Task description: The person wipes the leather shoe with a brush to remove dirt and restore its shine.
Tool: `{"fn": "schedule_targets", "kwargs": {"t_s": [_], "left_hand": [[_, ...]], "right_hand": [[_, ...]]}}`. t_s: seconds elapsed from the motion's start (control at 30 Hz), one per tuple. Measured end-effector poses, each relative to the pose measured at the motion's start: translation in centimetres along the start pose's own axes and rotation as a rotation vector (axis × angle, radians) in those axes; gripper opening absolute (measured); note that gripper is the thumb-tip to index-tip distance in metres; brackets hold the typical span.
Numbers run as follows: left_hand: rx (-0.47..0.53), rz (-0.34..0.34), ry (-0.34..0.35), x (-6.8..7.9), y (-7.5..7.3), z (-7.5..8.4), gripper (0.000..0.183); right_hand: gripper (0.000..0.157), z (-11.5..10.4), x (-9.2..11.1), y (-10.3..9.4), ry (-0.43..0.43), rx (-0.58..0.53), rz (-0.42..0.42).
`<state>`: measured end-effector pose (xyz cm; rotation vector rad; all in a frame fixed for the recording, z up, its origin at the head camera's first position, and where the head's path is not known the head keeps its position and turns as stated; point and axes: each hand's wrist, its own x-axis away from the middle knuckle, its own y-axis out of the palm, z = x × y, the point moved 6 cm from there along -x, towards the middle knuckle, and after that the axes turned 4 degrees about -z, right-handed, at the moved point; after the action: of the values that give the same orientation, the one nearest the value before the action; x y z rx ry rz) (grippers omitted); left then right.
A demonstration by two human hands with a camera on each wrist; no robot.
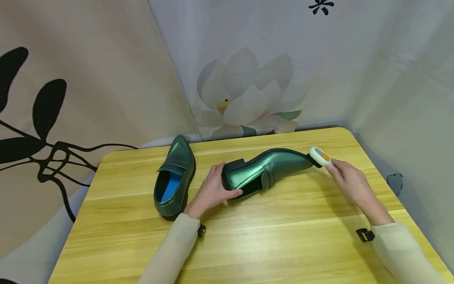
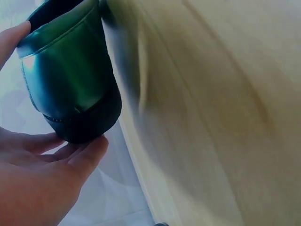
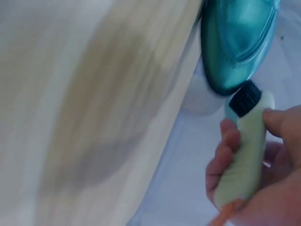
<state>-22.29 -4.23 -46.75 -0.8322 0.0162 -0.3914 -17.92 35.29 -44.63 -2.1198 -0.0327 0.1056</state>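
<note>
A glossy green loafer [image 1: 244,173] is tipped on its side, its toe pointing right. My left hand [image 1: 213,187] grips it at the heel; in the left wrist view the thumb lies at the opening's rim and the fingers [image 2: 89,155] curl under the dark heel block [image 2: 84,122]. The right hand [image 1: 349,181] holds a small white brush [image 1: 320,156] with an orange patch on it. Its dark bristles [image 3: 245,98] meet the loafer's toe [image 3: 230,77] in the right wrist view.
A second green loafer [image 1: 181,157] with a blue insole stands upright on the wooden table [image 1: 248,240], left of my left hand. Behind the table hangs a pale curtain [image 1: 262,47] printed with flowers and dark leaves. The table's right edge runs beyond my right hand.
</note>
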Motion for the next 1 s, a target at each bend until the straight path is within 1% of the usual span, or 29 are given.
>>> {"fn": "schedule_targets", "kwargs": {"t_s": [0.07, 0.2, 0.47, 0.53, 0.63, 0.73, 0.77, 0.83, 1.0], "left_hand": [[0.005, 0.010, 0.017, 0.1, 0.2, 0.1, 0.115], [0.002, 0.036, 0.050, 0.2, 0.5, 0.3, 0.116], [-0.025, 0.083, 0.066, 0.5, 0.7, 0.5, 0.116], [-0.028, 0.092, 0.076, 0.7, 0.6, 0.7, 0.115], [-0.033, 0.107, 0.092, 0.8, 0.5, 1.0, 0.113], [-0.037, 0.124, 0.107, 0.9, 0.4, 1.2, 0.112], [-0.040, 0.126, 0.108, 0.9, 0.4, 1.2, 0.112], [-0.043, 0.133, 0.114, 0.9, 0.4, 1.3, 0.112], [-0.059, 0.151, 0.128, 1.1, 0.3, 1.4, 0.111]], "right_hand": [[0.057, -1.0, -0.2, 0.1, -0.003, 0.005, 0.017], [0.053, -3.2, -0.5, 0.3, -0.029, 0.049, 0.081], [0.045, -6.7, -0.9, 0.4, -0.097, 0.159, 0.194], [0.042, -7.7, -1.0, 0.6, -0.123, 0.178, 0.228], [0.039, -9.4, -1.3, 1.0, -0.187, 0.203, 0.273], [0.039, -11.1, -1.6, 1.5, -0.263, 0.225, 0.286], [0.039, -11.4, -1.6, 1.6, -0.278, 0.226, 0.286], [0.039, -11.6, -1.8, 1.5, -0.275, 0.222, 0.289], [0.038, -10.8, -1.9, 0.7, -0.203, 0.212, 0.309]]}}
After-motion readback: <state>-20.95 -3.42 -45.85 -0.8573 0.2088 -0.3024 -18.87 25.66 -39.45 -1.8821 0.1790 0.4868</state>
